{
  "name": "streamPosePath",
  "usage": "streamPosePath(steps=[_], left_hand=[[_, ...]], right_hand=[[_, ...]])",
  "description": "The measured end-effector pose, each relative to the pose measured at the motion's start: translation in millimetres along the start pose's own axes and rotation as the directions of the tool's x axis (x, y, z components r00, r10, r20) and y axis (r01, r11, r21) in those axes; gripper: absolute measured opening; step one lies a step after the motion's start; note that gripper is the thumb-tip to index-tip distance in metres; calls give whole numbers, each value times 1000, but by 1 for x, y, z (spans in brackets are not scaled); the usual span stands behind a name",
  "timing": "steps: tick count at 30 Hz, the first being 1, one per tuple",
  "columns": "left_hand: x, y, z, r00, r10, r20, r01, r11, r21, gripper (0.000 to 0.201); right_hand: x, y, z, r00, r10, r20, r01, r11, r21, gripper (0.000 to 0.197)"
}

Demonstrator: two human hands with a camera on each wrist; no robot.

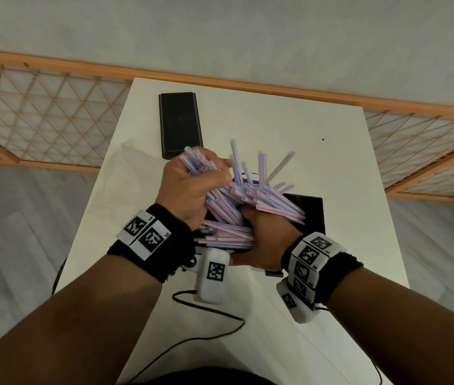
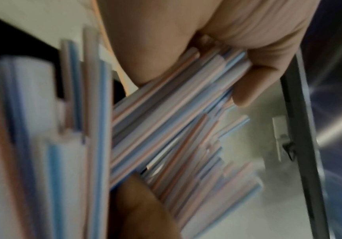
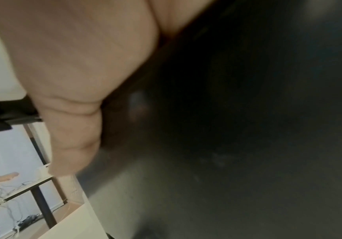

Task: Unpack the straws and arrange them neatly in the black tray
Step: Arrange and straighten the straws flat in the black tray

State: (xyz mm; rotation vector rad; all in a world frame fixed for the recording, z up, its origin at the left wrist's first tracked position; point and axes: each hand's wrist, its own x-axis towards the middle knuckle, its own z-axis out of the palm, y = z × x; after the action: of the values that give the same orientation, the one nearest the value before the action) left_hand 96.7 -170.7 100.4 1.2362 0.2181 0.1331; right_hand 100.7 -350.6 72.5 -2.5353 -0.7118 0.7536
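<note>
A messy bunch of pink-and-blue striped straws (image 1: 237,198) fans out between both hands over the middle of the white table (image 1: 331,162). My left hand (image 1: 212,176) grips the upper part of the bunch from above. In the left wrist view its fingers (image 2: 248,84) curl round the straws (image 2: 166,122). My right hand (image 1: 262,237) holds the lower part from the near side, its fingertips hidden by straws. Below the hands lies a black tray (image 1: 313,215), mostly covered. The right wrist view shows only my palm (image 3: 74,72) against a dark blur.
A second long black tray (image 1: 180,123) lies at the far left of the table. Clear plastic wrapping (image 1: 126,162) sits beside it, and a purple-labelled pack (image 1: 251,182) shows behind the straws. A black cable (image 1: 209,304) runs across the near table. A wooden lattice screen (image 1: 39,112) borders the far side.
</note>
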Motion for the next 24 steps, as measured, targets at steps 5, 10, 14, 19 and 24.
streamPosePath(steps=[5, 10, 14, 19, 24], left_hand=[[-10, -4, -17, 968, -18, -250, 38, 996, 78, 42], [-28, -6, -15, 899, -288, -329, 201, 940, -276, 62], [-35, -10, -3, 877, -305, -371, 243, 948, -204, 106], [-29, -12, -7, 847, -279, -453, 254, 960, -117, 104], [-34, -4, 0, 880, -197, -432, 277, 952, 129, 68]], right_hand=[[-11, -4, -7, 999, 31, 12, -29, 990, -140, 87], [-7, -17, 2, 999, 47, 21, -40, 970, -240, 90], [-5, -27, -3, 999, -18, 31, 22, 992, -124, 83], [2, -25, -4, 999, 53, 11, -50, 987, -156, 91], [1, -27, 2, 1000, 26, -6, -27, 984, -174, 94]])
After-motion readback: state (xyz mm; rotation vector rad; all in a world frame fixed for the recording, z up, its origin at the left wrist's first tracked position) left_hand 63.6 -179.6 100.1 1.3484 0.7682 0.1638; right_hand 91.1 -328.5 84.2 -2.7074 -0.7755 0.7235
